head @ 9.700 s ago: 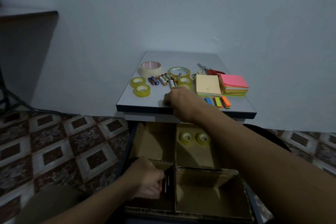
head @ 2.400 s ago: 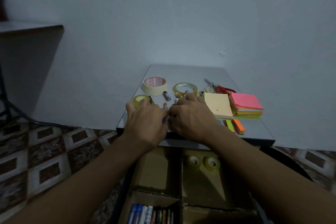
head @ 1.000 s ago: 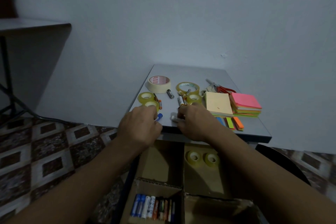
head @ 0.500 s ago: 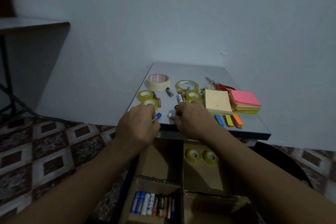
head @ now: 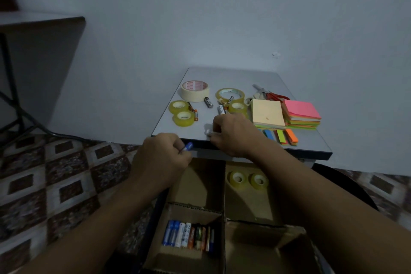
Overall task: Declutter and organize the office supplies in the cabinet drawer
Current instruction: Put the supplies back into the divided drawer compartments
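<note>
My left hand point(head: 163, 158) is closed around a blue battery point(head: 188, 147), held just off the cabinet top's point(head: 233, 75) front edge, above the open drawer. My right hand point(head: 233, 135) rests on the front of the top, fingers closed on a white battery point(head: 209, 133). Loose batteries point(head: 208, 102) lie among tape rolls point(head: 183, 118) further back on the top. The drawer's cardboard divider point(head: 223, 213) forms compartments: the near left one holds a row of batteries point(head: 189, 234), the far right one two tape rolls point(head: 248, 180).
A wide masking tape roll point(head: 194, 91), scissors point(head: 270, 95), sticky note pads point(head: 268, 113) and coloured page flags point(head: 281, 135) lie on the top. A dark table point(head: 42, 22) stands left. Patterned floor tiles point(head: 55, 184) surround the cabinet.
Both hands have drawn back from the batteries on the top toward its front edge. My left hand has come off the top with the blue battery and dropped lower.
</note>
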Motion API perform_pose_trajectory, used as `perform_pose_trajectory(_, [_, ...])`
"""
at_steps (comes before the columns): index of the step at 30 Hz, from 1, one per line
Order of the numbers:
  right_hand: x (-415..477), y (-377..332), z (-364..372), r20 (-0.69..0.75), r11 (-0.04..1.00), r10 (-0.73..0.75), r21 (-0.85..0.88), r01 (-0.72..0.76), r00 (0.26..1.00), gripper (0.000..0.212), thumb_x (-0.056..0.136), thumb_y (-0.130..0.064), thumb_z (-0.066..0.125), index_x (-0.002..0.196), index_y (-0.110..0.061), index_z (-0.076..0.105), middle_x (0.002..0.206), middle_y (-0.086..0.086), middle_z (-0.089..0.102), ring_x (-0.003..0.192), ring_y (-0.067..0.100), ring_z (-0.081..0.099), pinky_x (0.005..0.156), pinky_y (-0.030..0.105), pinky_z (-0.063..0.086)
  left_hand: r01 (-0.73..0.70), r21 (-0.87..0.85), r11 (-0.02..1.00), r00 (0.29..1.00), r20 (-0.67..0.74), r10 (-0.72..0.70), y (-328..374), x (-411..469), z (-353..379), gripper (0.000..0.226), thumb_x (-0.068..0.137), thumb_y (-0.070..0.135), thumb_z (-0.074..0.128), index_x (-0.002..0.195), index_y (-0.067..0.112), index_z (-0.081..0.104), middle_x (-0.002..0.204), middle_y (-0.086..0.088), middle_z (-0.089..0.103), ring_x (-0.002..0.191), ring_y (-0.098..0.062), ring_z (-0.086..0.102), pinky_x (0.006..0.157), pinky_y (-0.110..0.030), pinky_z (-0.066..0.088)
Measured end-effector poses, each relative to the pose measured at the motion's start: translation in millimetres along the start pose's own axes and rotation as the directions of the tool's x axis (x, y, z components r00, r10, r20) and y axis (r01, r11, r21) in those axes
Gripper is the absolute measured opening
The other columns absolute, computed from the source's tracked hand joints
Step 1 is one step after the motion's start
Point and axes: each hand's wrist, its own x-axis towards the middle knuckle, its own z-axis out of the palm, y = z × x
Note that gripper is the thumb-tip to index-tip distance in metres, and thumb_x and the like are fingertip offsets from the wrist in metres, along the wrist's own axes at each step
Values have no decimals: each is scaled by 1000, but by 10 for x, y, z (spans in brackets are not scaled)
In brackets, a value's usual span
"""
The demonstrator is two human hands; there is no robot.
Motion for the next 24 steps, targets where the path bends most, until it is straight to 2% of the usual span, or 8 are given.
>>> perform_pose_trajectory(3, [-16,6,5,-8,1000,1,16,-1,1000,27,94,-42,58,99,-15,62,99,8,61,91,22,58,75,35,53,147,-2,989,976,161,-145,64,-152,-8,10,81,26,70,73,19,69,66,5,67,63,-11,63,61,-31,55])
perform_pose_trajectory(6, [-11,11,0,-8,1000,-2,25,2,1000,28,94,-42,58,99,-14,63,97,7,61,90,22,57,70,32,47,195,51,980,928,313,-201,77,-275,-5,13,80,31,71,71,21,72,71,7,70,69,-6,66,69,-33,59])
perform_pose_trajectory(8, [-9,14,-2,-3,1000,1,25,-1,1000,28,95,-42,57,99,-14,62,96,6,61,89,21,56,69,31,45,194,150,970,857,455,-241,58,-389,20,15,84,34,73,74,23,73,76,8,71,72,-3,66,70,-28,60])
perform_pose_trajectory(11, [-8,17,6,-4,1000,5,16,-5,1000,31,94,-43,57,101,-13,64,100,9,65,92,24,59,76,37,54,278,174,945,714,620,-325,-16,-560,130,11,85,28,75,81,19,73,76,3,74,69,-5,71,69,-26,61])
perform_pose_trajectory(16, [-21,-8,-8,-7,1000,-6,-11,6,1000,31,95,-41,56,103,-12,64,100,10,65,94,25,60,78,37,54,492,166,855,556,696,-455,-31,-679,395,9,86,16,75,91,8,73,73,-7,76,67,-13,75,62,-25,59])
perform_pose_trajectory(19, [-33,-10,-9,-14,1000,-10,-25,10,1000,31,96,-40,55,104,-11,64,99,9,65,94,25,60,76,35,52,540,148,828,534,700,-474,-13,-729,576,17,83,13,77,94,2,70,75,-11,76,74,-21,76,76,-37,63])
perform_pose_trajectory(21, [-36,-10,0,-17,1000,-8,-27,7,1000,32,96,-41,55,105,-12,64,100,8,64,94,24,60,79,36,54,575,95,813,544,698,-466,-6,-776,651,17,82,9,77,93,0,68,79,-16,76,75,-24,76,76,-42,62])
perform_pose_trajectory(24, [-32,-1,19,-24,1000,4,9,-4,1000,28,95,-39,58,104,-13,63,98,6,64,91,21,59,71,30,50,603,-14,798,597,671,-439,0,-858,737,10,83,3,75,83,3,65,82,-19,72,75,-29,75,72,-47,62])
